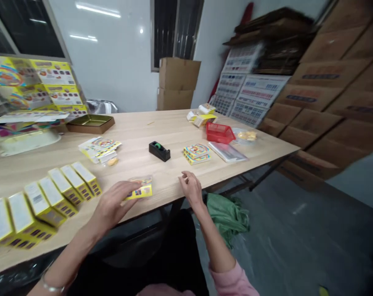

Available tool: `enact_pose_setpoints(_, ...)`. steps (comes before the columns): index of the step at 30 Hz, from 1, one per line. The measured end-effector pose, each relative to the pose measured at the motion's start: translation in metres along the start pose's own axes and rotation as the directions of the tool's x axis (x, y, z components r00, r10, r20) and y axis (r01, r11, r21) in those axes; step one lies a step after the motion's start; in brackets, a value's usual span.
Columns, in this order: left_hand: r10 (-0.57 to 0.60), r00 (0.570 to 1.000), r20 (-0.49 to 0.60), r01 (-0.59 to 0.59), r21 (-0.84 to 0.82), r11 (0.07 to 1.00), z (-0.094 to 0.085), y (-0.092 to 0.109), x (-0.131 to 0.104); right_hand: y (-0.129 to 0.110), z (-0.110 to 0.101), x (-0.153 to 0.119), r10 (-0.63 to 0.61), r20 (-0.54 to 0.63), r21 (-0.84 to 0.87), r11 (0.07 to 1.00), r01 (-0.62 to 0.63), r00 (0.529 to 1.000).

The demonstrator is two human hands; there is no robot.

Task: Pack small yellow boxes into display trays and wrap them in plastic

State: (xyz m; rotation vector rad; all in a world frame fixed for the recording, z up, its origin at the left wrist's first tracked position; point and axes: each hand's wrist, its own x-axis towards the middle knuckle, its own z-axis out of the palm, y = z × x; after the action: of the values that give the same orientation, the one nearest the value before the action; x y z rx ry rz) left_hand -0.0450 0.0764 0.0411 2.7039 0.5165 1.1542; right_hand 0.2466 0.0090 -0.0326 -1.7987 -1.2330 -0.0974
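Observation:
My left hand (112,201) is closed around a small yellow printed box (146,190) near the front edge of the table. What looks like clear film shows along the box's top; my fingers hide its left part. To its right, my right hand (191,189) hovers by the table edge, loosely curled, fingers a little apart, with nothing visible in it. Just beyond that hand lie small printed boxes (196,151), stacked. A black tape dispenser (159,151) with green inside stands farther back, between the two hands.
Several yellow boxes (55,191) stand in a row at left. Printed cartons (100,148) lie behind them, near a gold tin tray (90,123). Clear plastic sleeves (228,152), a red basket (220,133) and a bag of yellowish pieces (246,136) are at right. A green sack (226,216) is on the floor.

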Motion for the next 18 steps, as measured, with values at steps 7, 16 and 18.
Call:
enact_pose_setpoints(7,0.188,0.982,-0.032,-0.189,-0.057,0.980,0.139,0.011,0.038,-0.012,-0.023,0.092,-0.322,-0.201,-0.027,0.946,0.324,0.925)
enact_pose_setpoints(16,-0.036,0.988,0.148,0.015,0.137,0.990,0.155,-0.032,-0.012,-0.129,0.170,0.167,-0.621,0.700,0.324,0.716,0.618,0.353)
enact_pose_setpoints(18,-0.143,0.988,0.064,0.132,0.154,0.979,0.122,-0.030,-0.033,-0.155,0.215,0.166,-0.545,0.788,0.375,0.794,0.478,0.286)
